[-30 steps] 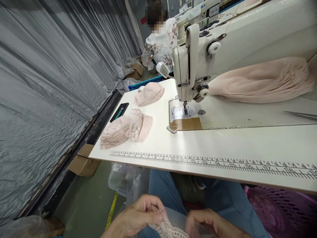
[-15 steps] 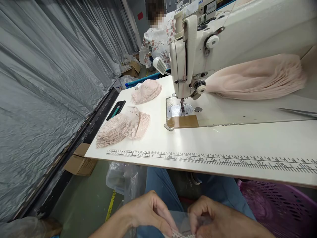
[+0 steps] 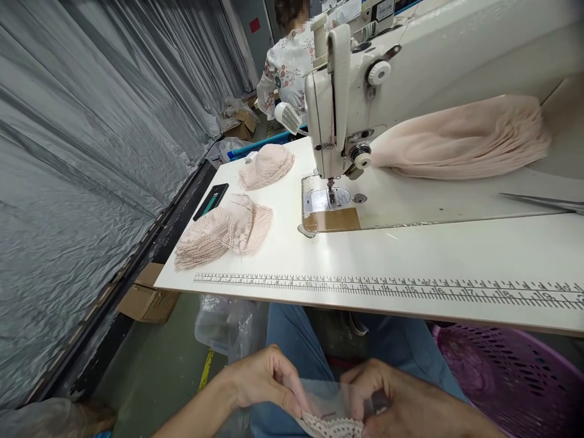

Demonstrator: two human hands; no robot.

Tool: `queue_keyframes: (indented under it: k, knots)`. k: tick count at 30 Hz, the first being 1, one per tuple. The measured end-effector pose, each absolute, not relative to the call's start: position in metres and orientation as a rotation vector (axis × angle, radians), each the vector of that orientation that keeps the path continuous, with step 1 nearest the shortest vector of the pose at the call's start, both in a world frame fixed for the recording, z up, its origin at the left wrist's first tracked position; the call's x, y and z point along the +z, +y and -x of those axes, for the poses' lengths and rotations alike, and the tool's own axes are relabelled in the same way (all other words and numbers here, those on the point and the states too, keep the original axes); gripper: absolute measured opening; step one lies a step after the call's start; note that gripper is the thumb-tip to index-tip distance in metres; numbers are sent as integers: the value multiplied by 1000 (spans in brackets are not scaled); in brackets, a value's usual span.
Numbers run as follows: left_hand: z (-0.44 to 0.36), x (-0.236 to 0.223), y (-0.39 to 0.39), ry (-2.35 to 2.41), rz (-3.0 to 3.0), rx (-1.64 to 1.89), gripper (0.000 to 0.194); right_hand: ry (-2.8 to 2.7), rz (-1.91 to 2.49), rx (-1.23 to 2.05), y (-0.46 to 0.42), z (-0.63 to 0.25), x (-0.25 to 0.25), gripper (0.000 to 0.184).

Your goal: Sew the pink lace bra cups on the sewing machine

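- Below the front edge of the white table [image 3: 424, 252]: a lace-edged sheer piece [image 3: 331, 427], held over the blue trousers [image 3: 289, 344] and partly cut off by the lower border of the view
- Left hand [image 3: 269, 383]: thumb and fingers pinched together on one end of the lace
- Right hand [image 3: 387, 395]: fingers curled and closed on the other end; a small dark patch [image 3: 378, 400] beside them cannot be identified
- Tabletop, left: a pink lace stack [image 3: 205, 240] just beside a dark rectangular object [image 3: 210, 202]; behind, a second lace bundle [image 3: 269, 165]
- Sewing machine [image 3: 424, 73]: folded pink fabric [image 3: 460, 143] lies below its arm
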State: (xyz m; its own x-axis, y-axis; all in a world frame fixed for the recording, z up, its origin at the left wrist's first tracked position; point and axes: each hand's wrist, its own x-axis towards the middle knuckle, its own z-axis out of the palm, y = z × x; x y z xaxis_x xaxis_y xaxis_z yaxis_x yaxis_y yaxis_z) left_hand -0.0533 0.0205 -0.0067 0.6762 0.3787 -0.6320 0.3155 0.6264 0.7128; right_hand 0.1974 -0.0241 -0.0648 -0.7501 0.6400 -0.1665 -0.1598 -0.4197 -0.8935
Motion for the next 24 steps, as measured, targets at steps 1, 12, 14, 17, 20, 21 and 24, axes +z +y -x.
queue_keyframes:
  k: [1, 12, 14, 17, 20, 21, 24]
  knots:
    - [53, -9, 19, 869, -902, 49, 36, -1300, 675, 2188, -24, -199, -65, 27]
    - [46, -6, 10, 835, -764, 82, 48, -1267, 723, 2219, -27, -192, -55, 30]
    - [47, -4, 10, 859, -753, 129, 48, -1266, 730, 2185, -28, -191, -57, 28]
    - [49, -4, 7, 877, -719, 182, 50, -1249, 747, 2173, -28, -195, -63, 29]
    - [50, -10, 1, 860, -685, 219, 55, -1202, 760, 2194, -29, -201, -67, 37]
    - [50, -13, -2, 860, -673, 230, 57, -1185, 768, 2198, -29, -202, -68, 39]
    - [48, -24, -11, 902, -641, 234, 59, -1154, 805, 2187, -33, -205, -67, 41]
